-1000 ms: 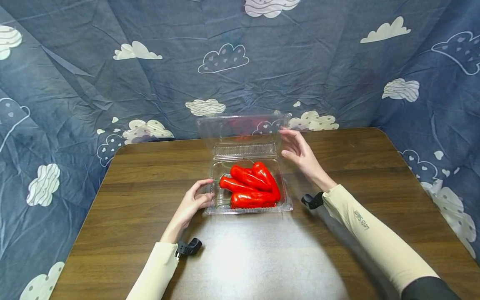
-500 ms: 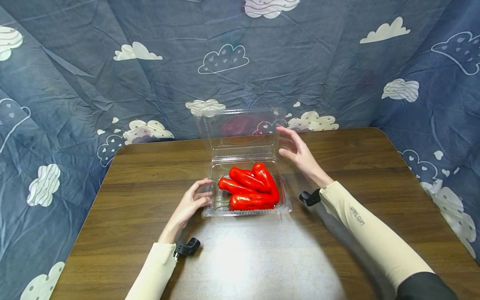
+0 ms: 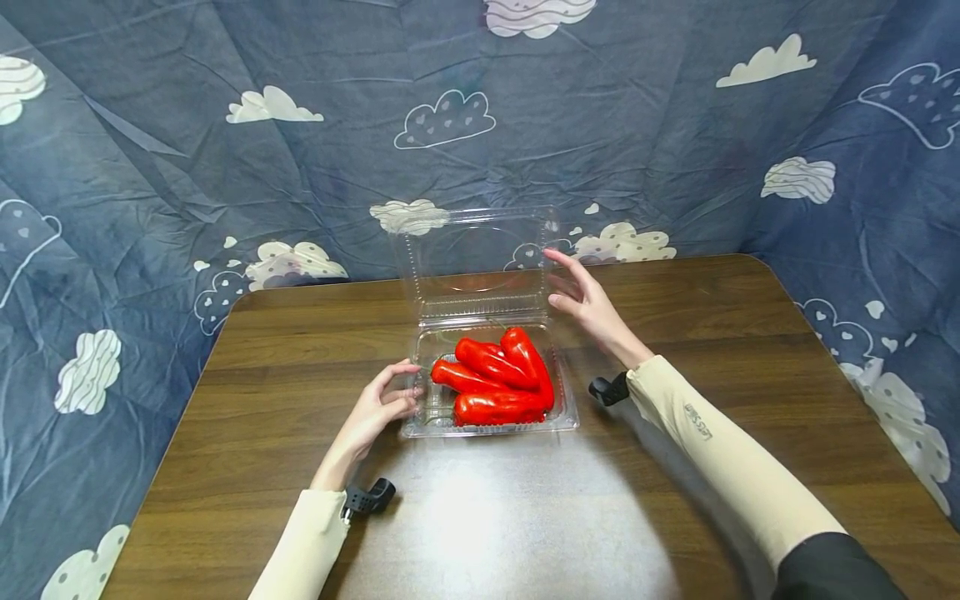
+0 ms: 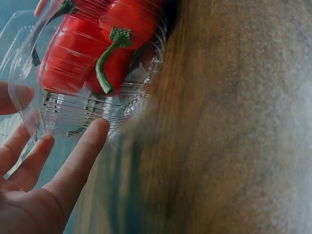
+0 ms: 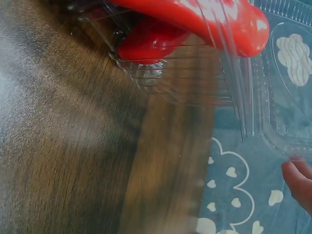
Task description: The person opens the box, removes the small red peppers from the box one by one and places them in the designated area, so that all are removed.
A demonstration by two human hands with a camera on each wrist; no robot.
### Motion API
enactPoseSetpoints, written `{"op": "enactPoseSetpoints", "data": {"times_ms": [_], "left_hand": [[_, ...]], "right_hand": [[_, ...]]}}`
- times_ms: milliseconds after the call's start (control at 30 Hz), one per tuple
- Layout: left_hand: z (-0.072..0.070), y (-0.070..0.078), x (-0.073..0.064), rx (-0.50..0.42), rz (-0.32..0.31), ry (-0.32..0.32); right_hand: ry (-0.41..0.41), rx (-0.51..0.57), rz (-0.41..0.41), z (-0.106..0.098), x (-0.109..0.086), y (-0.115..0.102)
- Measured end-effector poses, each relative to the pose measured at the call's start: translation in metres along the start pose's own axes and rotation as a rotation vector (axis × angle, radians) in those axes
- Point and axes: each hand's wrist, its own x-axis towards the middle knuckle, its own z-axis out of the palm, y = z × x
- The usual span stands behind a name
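Note:
A clear plastic clamshell container [image 3: 562, 418] stands on the table with its lid [image 3: 480, 250] raised at the back. Several glossy red peppers [image 3: 491, 408] lie inside, and one shows a curled green stem [image 4: 105, 73] in the left wrist view. My left hand [image 3: 367, 417] is at the container's left side, its fairly straight fingers [image 4: 80, 158] against the ribbed wall. On the other side, my right hand [image 3: 588, 304] reaches up to the lid's right edge, index fingertip right at it and thumb apart below. In the right wrist view only its fingertips [image 5: 297, 180] show, beside the lid's corner.
The container sits toward the back of a brown wooden table [image 3: 285, 358]. Behind it hangs a dark blue cloth [image 3: 630, 125] with white clouds, close to the table's far edge. Bright light reflects off the table's front.
The lid has tilted further back and stands more open. My right hand has moved slightly left along with it. The container and left hand have shifted a little left and toward me.

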Motion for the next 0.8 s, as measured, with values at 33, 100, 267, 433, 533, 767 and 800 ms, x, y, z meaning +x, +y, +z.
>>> {"op": "enactPoseSetpoints", "data": {"times_ms": [33,100,267,433,533,767,800], "left_hand": [[0.0,0.0,0.0,-0.002,-0.003,0.0],[-0.001,0.0,-0.001,-0.005,-0.007,0.0],[-0.002,0.002,-0.001,-0.007,0.011,-0.01],[-0.004,0.004,-0.001,0.011,0.058,-0.038],[-0.006,0.004,0.001,0.021,0.073,-0.057],[-0.01,0.003,0.003,0.053,0.058,-0.075],[-0.011,0.003,0.004,0.056,0.054,-0.077]], "right_hand": [[0.001,0.009,0.008,0.001,0.001,0.0],[0.004,0.014,0.018,0.002,0.002,0.002],[0.004,0.009,0.017,0.006,0.005,0.003],[0.006,0.006,0.023,0.008,0.009,0.005],[0.014,0.003,0.034,0.008,0.01,0.006],[0.018,0.01,0.046,0.011,0.013,0.007],[0.019,0.011,0.049,0.011,0.014,0.007]]}}
